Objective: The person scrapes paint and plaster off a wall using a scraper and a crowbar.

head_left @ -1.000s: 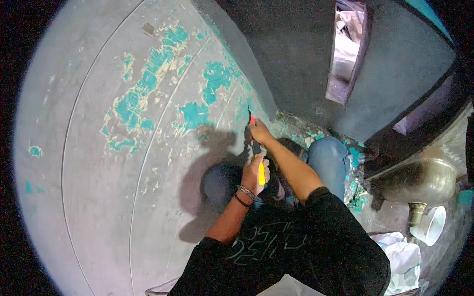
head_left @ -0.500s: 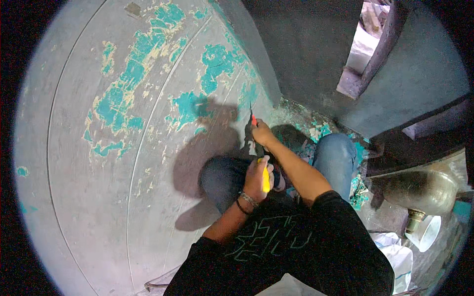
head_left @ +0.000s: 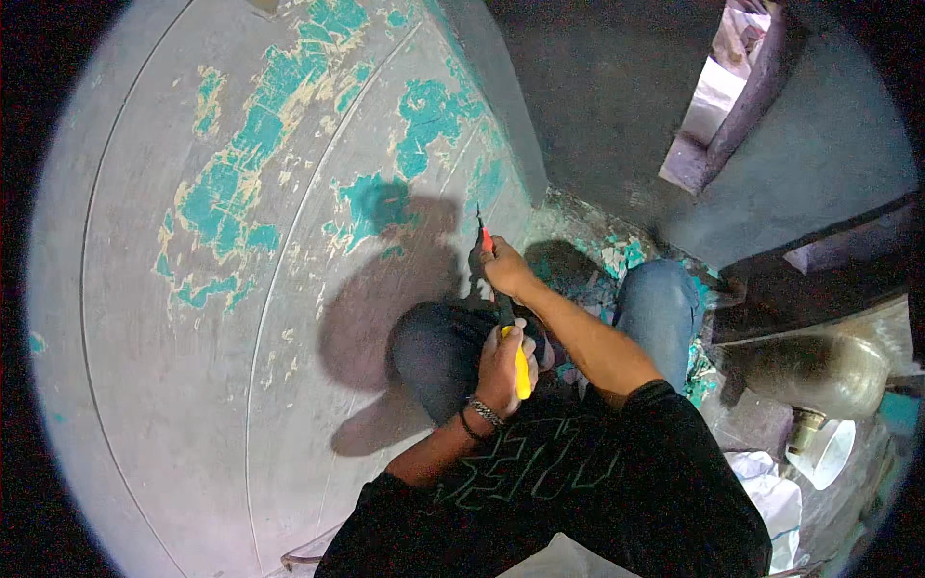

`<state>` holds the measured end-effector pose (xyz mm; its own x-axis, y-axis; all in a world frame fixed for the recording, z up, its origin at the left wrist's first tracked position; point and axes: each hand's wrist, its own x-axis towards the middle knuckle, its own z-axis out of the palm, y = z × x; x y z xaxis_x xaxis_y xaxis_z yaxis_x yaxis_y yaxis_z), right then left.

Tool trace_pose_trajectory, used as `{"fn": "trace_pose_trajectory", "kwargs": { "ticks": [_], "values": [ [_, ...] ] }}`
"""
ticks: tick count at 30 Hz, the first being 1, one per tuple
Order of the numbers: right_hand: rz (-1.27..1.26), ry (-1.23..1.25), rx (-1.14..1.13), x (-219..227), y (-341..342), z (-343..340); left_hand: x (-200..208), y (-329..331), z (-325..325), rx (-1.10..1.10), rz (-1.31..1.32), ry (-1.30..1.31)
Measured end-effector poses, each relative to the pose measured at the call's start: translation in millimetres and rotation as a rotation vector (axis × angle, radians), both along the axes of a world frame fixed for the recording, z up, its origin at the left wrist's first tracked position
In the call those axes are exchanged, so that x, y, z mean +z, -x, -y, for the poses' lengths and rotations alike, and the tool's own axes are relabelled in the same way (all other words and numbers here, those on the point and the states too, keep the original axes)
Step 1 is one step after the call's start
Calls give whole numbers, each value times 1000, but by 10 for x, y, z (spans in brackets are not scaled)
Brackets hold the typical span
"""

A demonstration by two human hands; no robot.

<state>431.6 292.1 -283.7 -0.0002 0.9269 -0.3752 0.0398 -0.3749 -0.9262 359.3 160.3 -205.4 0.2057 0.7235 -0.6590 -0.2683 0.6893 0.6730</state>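
My right hand (head_left: 508,269) is closed around a tool with a red handle (head_left: 487,240) and a thin dark blade. Its tip lies at the grey wall (head_left: 193,385), beside a patch of exposed turquoise paint (head_left: 485,181). Nearer my body, my left hand (head_left: 503,369) grips a tool with a yellow-and-black handle (head_left: 521,371); its far end is dark, and I cannot make out its kind. A chain bracelet and a dark band sit on my left wrist. Larger turquoise patches with pale, ragged edges (head_left: 260,132) spread across the wall.
Turquoise flakes (head_left: 698,380) litter the floor around my bent knees (head_left: 655,313). To the right are a rounded metal vessel (head_left: 819,371), a white container (head_left: 822,455) and a white sack (head_left: 774,501). A dark wall with a narrow opening (head_left: 718,91) rises ahead.
My right hand and the red-handled tool have shifted slightly left. The left hand has dropped a little toward my body with the yellow-handled tool. Both grips stay closed.
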Motion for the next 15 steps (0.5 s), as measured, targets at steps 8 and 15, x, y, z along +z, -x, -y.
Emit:
{"fn": "trace_pose_trajectory", "kwargs": {
  "ticks": [8, 15],
  "values": [
    [87, 17, -43, -290, -56, -143, -3, -37, -124, -55, 26, -34],
    [71, 33, -63, -560, -293, -358, -159, -163, -301, -61, 79, -28]
  ]
}}
